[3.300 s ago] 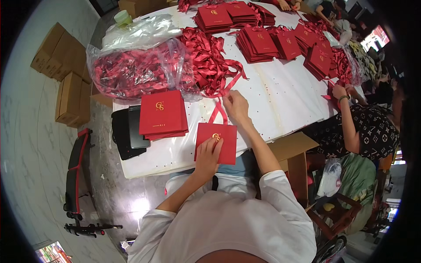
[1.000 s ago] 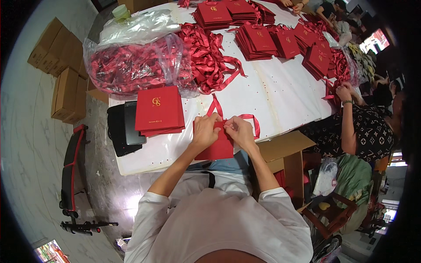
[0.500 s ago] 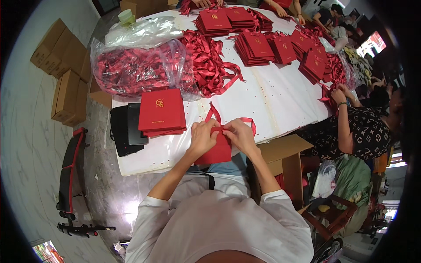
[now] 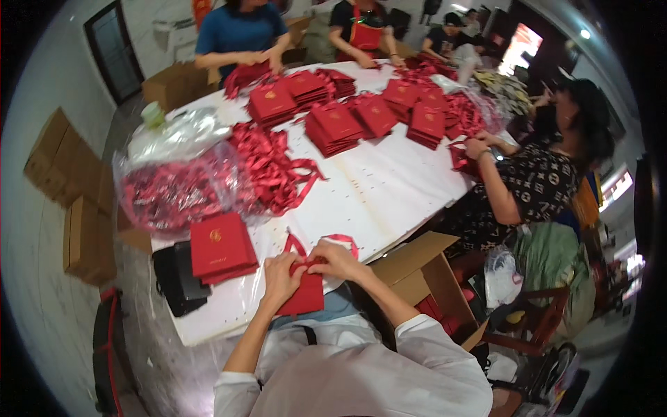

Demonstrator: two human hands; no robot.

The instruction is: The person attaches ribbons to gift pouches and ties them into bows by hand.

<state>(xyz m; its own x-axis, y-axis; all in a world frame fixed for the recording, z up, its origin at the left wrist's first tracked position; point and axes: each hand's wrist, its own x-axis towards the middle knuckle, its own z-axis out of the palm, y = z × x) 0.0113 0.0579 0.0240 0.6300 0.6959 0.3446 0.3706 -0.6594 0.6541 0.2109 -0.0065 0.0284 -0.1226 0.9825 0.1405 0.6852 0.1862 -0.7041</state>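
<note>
Both my hands meet at the near edge of the white table [image 4: 375, 187] over a flat red card case [image 4: 304, 297] that hangs half off the edge. My left hand [image 4: 281, 272] pinches its top left, and my right hand [image 4: 332, 258] pinches the red ribbon [image 4: 342, 240] looped at its top. A small stack of matching red cases [image 4: 221, 248] lies just to the left of my left hand.
A clear bag of red ribbons [image 4: 177, 191] and a loose ribbon pile [image 4: 274, 170] lie beyond. More red case stacks [image 4: 333, 128] cover the far table, where several other people work. A black pouch [image 4: 179, 278] sits at the left edge, an open cardboard box [image 4: 424, 278] at my right.
Earlier the case lay flat under my left hand with the ribbon held up by my right. Now both hands are together on its top edge, and my view has lifted toward the far table.
</note>
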